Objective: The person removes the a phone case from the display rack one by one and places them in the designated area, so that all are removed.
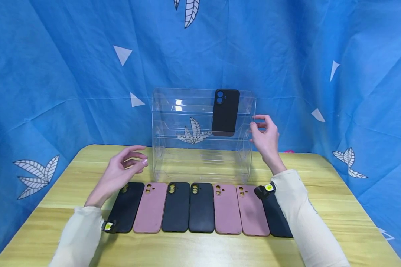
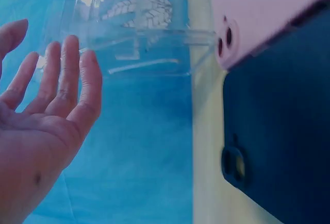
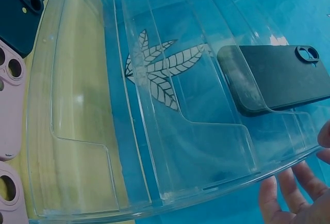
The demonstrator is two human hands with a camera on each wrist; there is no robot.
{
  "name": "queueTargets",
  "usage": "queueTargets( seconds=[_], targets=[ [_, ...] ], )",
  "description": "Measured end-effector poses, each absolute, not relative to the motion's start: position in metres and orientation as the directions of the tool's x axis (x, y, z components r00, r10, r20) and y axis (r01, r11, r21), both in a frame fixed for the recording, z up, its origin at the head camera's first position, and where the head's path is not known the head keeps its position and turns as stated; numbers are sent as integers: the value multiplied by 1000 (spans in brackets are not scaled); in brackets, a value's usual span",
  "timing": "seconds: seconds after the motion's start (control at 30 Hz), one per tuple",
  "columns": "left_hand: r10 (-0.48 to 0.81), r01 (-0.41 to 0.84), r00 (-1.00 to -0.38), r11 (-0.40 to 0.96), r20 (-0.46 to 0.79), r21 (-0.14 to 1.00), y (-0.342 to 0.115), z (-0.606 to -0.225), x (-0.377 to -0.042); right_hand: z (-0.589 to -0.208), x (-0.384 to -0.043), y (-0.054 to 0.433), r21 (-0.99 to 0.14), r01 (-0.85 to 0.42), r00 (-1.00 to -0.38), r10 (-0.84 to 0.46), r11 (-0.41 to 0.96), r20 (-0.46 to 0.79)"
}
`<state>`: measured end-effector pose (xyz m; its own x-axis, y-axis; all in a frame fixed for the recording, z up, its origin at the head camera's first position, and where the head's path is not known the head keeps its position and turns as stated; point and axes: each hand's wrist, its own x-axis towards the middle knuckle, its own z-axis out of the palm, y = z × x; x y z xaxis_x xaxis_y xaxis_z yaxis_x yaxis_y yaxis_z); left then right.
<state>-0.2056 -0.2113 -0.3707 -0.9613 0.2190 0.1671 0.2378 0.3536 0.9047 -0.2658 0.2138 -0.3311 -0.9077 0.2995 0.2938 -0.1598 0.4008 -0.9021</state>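
A clear acrylic tiered rack (image 1: 200,159) stands on the table, with one black phone case (image 1: 225,115) upright in an upper tier toward its right. My right hand (image 1: 265,135) is beside the rack's right wall, fingertips right at its edge. In the right wrist view its fingers (image 3: 293,190) are loosely bent along the outside of the rack. My left hand (image 1: 120,167) hovers beside the rack's lower left side, fingers relaxed and holding nothing. Below it lies a black phone case (image 1: 127,207), next to a pink phone case (image 1: 151,207).
Several phone cases lie in a row before the rack, including a middle black case (image 1: 201,207), a pink case (image 1: 227,209) and a rightmost black case (image 1: 276,218) partly under my right sleeve. Behind the wooden table (image 1: 200,250) hangs a blue patterned cloth (image 1: 87,74).
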Motion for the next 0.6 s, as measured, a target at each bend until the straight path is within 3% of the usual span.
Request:
queueTargets(
  seconds=[0.6],
  targets=[
    [284,355,-922,344,264,870,-167,-346,-219,-329,-265,213,-905,-154,-909,303,396,287]
  ],
)
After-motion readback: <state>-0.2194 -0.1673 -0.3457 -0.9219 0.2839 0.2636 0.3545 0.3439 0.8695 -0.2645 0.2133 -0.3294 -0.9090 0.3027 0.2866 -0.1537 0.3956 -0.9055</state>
